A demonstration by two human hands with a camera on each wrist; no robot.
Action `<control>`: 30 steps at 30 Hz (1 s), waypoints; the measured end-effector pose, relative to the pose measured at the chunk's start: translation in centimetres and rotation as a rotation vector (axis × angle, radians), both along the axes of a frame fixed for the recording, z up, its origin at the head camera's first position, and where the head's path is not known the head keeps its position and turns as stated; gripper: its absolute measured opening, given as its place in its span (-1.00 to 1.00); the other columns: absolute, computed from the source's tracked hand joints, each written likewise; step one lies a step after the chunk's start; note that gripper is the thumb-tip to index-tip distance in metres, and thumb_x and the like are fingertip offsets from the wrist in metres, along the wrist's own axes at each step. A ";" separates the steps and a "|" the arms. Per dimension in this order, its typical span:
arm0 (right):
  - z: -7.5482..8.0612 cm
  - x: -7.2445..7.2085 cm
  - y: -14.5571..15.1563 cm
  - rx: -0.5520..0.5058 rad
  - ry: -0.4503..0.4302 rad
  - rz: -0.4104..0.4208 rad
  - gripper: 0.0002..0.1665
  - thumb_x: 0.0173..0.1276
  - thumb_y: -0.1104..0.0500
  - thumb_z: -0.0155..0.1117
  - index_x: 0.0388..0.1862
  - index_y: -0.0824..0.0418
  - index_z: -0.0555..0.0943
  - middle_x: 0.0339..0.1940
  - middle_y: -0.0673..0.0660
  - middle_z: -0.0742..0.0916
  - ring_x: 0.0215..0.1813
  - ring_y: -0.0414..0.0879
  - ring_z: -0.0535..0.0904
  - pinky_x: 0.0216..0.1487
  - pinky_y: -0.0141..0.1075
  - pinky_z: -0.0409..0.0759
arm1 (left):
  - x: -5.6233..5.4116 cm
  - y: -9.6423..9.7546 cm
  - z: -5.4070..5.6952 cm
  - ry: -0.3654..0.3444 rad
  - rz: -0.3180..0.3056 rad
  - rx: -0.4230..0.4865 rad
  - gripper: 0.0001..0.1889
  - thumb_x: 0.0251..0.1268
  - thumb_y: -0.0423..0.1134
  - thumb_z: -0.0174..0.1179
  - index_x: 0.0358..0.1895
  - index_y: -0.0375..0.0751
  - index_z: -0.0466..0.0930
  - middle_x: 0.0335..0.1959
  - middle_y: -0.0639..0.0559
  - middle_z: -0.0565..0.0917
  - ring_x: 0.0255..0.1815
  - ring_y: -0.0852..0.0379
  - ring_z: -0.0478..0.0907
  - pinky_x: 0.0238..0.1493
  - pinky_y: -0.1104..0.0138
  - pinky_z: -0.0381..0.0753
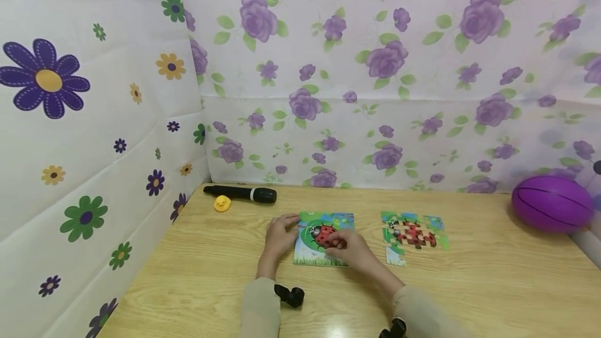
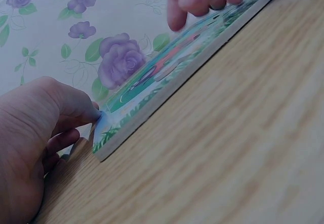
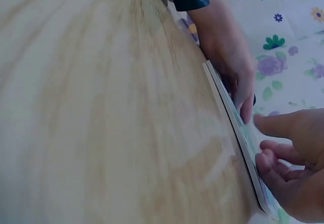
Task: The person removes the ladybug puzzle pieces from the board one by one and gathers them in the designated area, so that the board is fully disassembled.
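Note:
A square ladybug jigsaw puzzle board point(image 1: 310, 257) lies flat on the table in the head view. My left hand point(image 1: 280, 236) holds its left edge; in the left wrist view the thumb point(image 2: 88, 110) is at the board's corner, with the other fingers curled beside it. Over the right part of the ladybug picture is my right hand point(image 1: 352, 249), its fingers loosely bent. Thumb and fingers stand apart in the right wrist view, fingertips point(image 3: 264, 160) right at the board's surface, and no piece shows between them.
Several joined pieces of a second ladybug puzzle point(image 1: 413, 234) lie to the right, with gaps among them. Behind, on the left, are a black microphone point(image 1: 240, 193) and a yellow rubber duck point(image 1: 222, 203). A purple ball point(image 1: 551, 203) sits at the table's right edge. Flowered cloth walls enclose the back and left.

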State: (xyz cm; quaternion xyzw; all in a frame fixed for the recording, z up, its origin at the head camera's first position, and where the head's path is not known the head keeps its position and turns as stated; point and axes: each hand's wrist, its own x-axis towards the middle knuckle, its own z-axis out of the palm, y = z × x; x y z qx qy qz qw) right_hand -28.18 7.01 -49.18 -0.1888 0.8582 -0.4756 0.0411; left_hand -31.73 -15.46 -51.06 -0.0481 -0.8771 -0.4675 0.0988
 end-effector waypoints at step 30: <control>0.0 -0.5 0.1 0.021 -0.124 -0.008 -0.58 0.11 0.27 0.49 -0.08 0.29 0.53 -0.27 0.13 0.50 -0.25 -0.07 0.32 -0.28 -0.29 0.34 | 0.1 0.1 0.1 -0.024 0.013 -0.009 -0.62 0.20 -0.37 0.16 0.11 -0.20 0.66 0.24 0.02 0.61 0.31 -0.08 0.39 0.35 -0.08 0.29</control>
